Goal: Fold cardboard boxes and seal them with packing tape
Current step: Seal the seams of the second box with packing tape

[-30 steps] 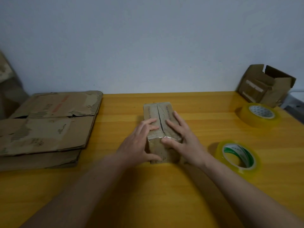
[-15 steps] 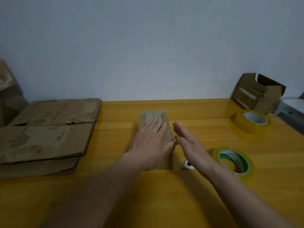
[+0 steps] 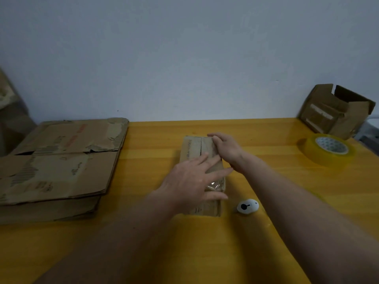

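Yellow-orange wood makes up the table (image 3: 287, 201), a glossy top that runs back to a plain pale grey-blue wall (image 3: 184, 58).

One small cardboard box (image 3: 198, 147) stands near the middle of the table, closed, with its top seam running away from the viewer and a patch of clear tape shining at its near end. One stack of flattened cardboard (image 3: 59, 160) lies at the left. One open, empty-looking box (image 3: 336, 113) sits tilted at the far right corner. One roll of yellowish packing tape (image 3: 328, 147) lies flat just in front of it. One small white object with a black mark (image 3: 247, 206) rests on the table just right of the small box's near corner.

Two bare hands are on the small box. The left hand (image 3: 190, 181) lies flat across the top with fingers straight and spread, thumb along the near edge. The right hand (image 3: 225, 147) rests on the far right part of the box, its fingers loosely bent over the top edge; whether they grip it I cannot tell.

Half a second ago the right hand hovered beside the box, clear of it; now it reaches farther and touches the far end. A second tape roll at the right, seen earlier, is out of frame.
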{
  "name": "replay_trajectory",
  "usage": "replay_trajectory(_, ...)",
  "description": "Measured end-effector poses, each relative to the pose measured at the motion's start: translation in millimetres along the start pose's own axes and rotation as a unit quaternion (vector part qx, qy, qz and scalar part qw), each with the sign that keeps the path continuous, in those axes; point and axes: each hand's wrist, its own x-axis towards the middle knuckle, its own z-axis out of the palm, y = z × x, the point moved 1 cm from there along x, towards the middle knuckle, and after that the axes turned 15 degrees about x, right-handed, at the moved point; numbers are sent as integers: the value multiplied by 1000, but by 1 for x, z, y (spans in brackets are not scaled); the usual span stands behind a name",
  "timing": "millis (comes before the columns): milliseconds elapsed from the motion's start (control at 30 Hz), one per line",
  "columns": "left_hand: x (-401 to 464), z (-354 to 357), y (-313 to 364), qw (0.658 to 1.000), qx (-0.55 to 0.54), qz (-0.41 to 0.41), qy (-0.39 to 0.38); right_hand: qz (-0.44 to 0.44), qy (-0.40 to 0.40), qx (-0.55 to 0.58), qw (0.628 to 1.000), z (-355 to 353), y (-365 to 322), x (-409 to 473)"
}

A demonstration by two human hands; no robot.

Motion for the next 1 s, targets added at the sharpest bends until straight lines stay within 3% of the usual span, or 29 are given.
replay_trajectory(100,-6,4,1,996,4,13,92,-9,10,-44,999,-4,-1,-1)
replay_trajectory(267,-25,10,0,989,18,38,141,-8,34,-265,964,-9,-3,-1)
replay_trajectory(367,-40,13,-2,989,-13,-48,141,6,25,-286,958,-15,-5,-4)
replay_trajectory(500,-56,20,10,959,-162,-194,129,4,5,-273,962,-15,-2,-9)
replay_trajectory(600,-48,16,21,881,-325,-314,136,9,-38,-139,990,-16,0,-16)
replay_trajectory(667,-43,14,25,792,-455,-372,167,25,-83,-37,996,-20,0,-25)
replay_trajectory(733,-43,13,27,680,-596,-392,171,31,-98,11,995,-25,3,-33)
replay_trajectory(800,-48,18,23,586,-691,-400,136,42,-106,33,993,-27,6,-41)
replay_trajectory(833,-51,17,20,558,-720,-401,98,52,-108,40,992,-28,8,-46)
replay_trajectory(900,-58,16,9,563,-733,-380,28,64,-101,55,991,-31,6,-53)
replay_trajectory(1000,-59,1,-11,671,-647,-361,1,39,-117,104,987,-33,-4,-66)
